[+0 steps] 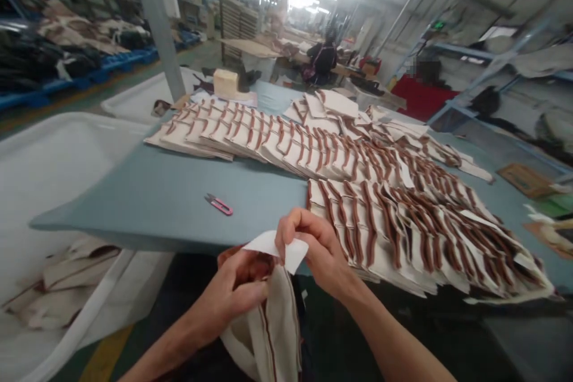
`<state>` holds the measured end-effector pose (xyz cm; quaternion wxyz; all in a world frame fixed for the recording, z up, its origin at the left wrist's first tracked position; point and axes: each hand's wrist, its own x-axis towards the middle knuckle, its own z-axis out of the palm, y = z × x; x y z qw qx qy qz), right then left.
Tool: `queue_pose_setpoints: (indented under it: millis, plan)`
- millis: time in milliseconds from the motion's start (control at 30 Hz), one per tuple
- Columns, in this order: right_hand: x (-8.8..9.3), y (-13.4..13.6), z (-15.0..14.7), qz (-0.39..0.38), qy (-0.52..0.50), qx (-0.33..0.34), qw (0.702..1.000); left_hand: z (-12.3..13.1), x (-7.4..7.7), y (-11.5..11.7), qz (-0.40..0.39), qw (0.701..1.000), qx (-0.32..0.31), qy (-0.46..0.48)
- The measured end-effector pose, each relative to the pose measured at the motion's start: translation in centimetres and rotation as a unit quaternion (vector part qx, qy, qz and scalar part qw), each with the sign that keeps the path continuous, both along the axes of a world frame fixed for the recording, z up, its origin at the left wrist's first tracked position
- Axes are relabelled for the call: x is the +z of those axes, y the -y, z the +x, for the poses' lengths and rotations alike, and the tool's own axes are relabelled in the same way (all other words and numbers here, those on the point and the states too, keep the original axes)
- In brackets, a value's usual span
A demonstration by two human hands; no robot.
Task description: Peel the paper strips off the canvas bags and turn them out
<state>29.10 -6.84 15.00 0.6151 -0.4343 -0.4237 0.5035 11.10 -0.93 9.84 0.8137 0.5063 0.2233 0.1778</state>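
Just off the table's front edge, my left hand [239, 289] is closed on a cream fabric piece [282, 322] with dark brown trim, which hangs down over my lap. My right hand [313, 245] pinches a small white slip [295, 255] at the top of that fabric, thumb and fingers together. The slip's other end reaches over my left hand's fingers. Pink-handled thread snips [219, 204] lie on the blue-green tabletop [165, 197], beyond my left hand. To the right of my right hand sits a row of cream pieces with brown edges [358, 221].
A longer row of overlapping cream pieces [250, 134] crosses the table behind. A loose fabric pile [331, 104] and a yellowish block [226, 83] are farther back. White bins [58, 149] stand at the left, one holding fabric. A person [323, 59] is in the background.
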Motion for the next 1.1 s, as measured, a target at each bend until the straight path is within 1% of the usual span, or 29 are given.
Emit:
queue_pose_setpoints:
  millis: [100,167,267,367,467,533,633,700,767,800,867,967,1033,1100]
  plan:
    - [0.4,0.9,-1.5,0.024,-0.009,0.009,1.0,-1.8,-0.1,0.9,-0.093,0.993,0.059,0.034]
    - [0.3,1.3,-2.3,0.048,-0.024,0.021,0.998,-2.0,0.1,1.2,-0.124,0.985,0.117,0.012]
    - [0.0,2.0,-3.4,0.065,-0.05,0.035,0.996,-1.9,0.9,1.4,-0.111,0.973,0.196,-0.047]
    - [-0.6,2.4,-4.0,0.068,-0.088,0.037,0.993,-2.0,2.2,1.6,-0.094,0.965,0.235,-0.066]
    - [-1.5,2.3,-4.3,0.067,-0.099,0.017,0.993,-2.2,3.4,1.4,-0.097,0.961,0.245,-0.086]
    - [-2.0,2.1,-4.3,0.06,-0.102,0.007,0.993,-2.2,3.7,1.1,-0.093,0.955,0.266,-0.089]
    - [-2.6,2.2,-4.2,0.059,-0.116,0.004,0.992,-2.2,3.7,0.8,-0.088,0.955,0.269,-0.09]
    - [-3.1,2.9,-4.2,0.065,-0.133,-0.002,0.989,-2.4,3.6,1.0,-0.073,0.956,0.267,-0.098]
    - [-3.9,3.9,-4.3,0.06,-0.141,-0.012,0.988,-2.6,3.5,1.6,-0.038,0.953,0.282,-0.108]
    - [-4.5,4.5,-4.2,0.047,-0.133,-0.022,0.99,-2.7,3.5,1.8,-0.003,0.952,0.284,-0.111]
    - [-5.9,5.8,-4.1,0.027,-0.09,-0.023,0.995,-2.9,3.7,2.4,0.061,0.952,0.275,-0.12]
    - [-7.8,7.4,-3.9,-0.003,0.007,-0.038,0.999,-3.2,4.2,3.1,0.116,0.949,0.262,-0.131]
    - [-8.4,8.1,-3.9,-0.036,0.066,-0.045,0.996,-3.3,4.7,3.4,0.138,0.948,0.255,-0.132]
    - [-8.7,8.5,-3.9,-0.083,0.103,-0.069,0.989,-3.4,4.8,3.4,0.154,0.948,0.245,-0.132]
